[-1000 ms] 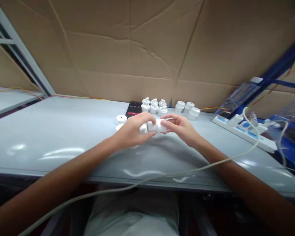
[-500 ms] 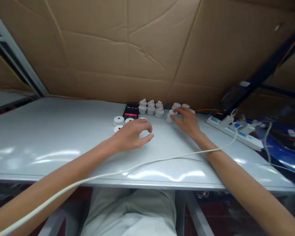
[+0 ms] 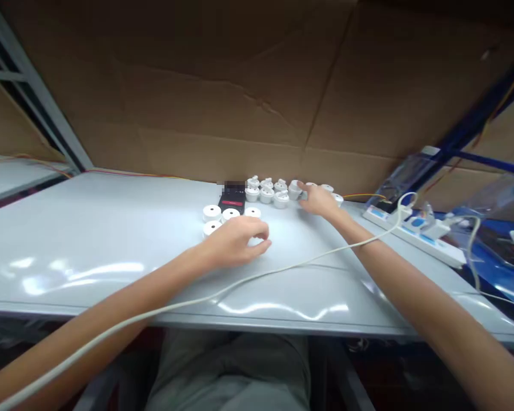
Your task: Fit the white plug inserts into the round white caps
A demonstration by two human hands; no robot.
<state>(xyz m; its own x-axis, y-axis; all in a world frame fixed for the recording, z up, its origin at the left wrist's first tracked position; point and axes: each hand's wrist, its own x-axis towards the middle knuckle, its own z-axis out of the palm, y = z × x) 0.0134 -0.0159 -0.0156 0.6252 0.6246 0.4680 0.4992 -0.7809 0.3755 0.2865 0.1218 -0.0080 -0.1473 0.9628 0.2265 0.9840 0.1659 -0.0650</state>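
Observation:
At the back of the table my right hand (image 3: 319, 202) has its fingertips closed on the side of a white round piece (image 3: 294, 189), at the right end of a cluster of white pieces with knobs on top (image 3: 266, 194). My left hand (image 3: 242, 241) hovers low over the table with curved fingers, a gap between thumb and fingertips and nothing in it. Beside and behind it stand several white round caps with a dark centre hole (image 3: 212, 213), some partly hidden by the hand. More white round pieces (image 3: 337, 199) sit behind and right of my right hand.
A dark phone (image 3: 232, 197) lies behind the caps. The white power strip (image 3: 415, 236) with plugs lies at the right. A pale cable (image 3: 282, 269) runs across in front of both hands, over my right forearm. Cardboard (image 3: 188, 125) walls the back.
My right hand has moved back with the white round piece, which now stands beside the knobbed ones. My left hand holds nearly the same pose. The view has shifted slightly.

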